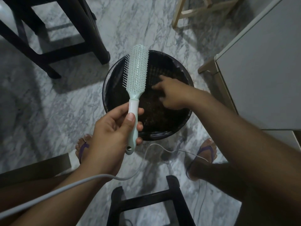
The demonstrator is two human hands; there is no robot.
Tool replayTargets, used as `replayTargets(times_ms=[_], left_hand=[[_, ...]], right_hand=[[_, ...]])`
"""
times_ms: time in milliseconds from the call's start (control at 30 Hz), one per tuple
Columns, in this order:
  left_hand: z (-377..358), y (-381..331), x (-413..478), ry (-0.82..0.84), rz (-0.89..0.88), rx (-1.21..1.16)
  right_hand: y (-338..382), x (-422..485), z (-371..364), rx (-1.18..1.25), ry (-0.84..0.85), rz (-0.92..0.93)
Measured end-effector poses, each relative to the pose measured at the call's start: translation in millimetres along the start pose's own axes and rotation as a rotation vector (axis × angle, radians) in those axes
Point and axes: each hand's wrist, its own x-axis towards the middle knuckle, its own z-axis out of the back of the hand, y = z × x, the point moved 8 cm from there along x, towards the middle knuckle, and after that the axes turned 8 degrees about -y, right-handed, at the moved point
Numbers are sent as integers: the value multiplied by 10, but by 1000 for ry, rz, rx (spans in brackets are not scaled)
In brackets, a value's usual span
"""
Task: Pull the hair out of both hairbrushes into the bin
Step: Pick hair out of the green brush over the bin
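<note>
My left hand grips the white and mint handle of a pale green hairbrush, held upright with its bristles facing me over the left rim of the bin. The round black bin, lined with a dark bag, stands on the marble floor in front of my feet. My right hand reaches down inside the bin with its fingers spread and pointing left. Whether hair clings to those fingers is too dark to tell. Only one brush is in view.
A dark wooden stool stands at the upper left and another dark stool frame sits between my legs. A white cabinet fills the right side. A light wooden frame is at the top. A white cable trails across the floor.
</note>
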Motion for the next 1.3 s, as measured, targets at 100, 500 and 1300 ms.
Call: replayTargets(times_ms=[100,500,1300], left_hand=[[-7,39,12,-2,25,-2],[-9,135,-4,-12,66,55],[-29,157,-55,47,-31,275]], right_hand=[[247,-34,128,676,-61,17],[376,-288,786,600,-465,157],[424,-443,948,164,-665,369]])
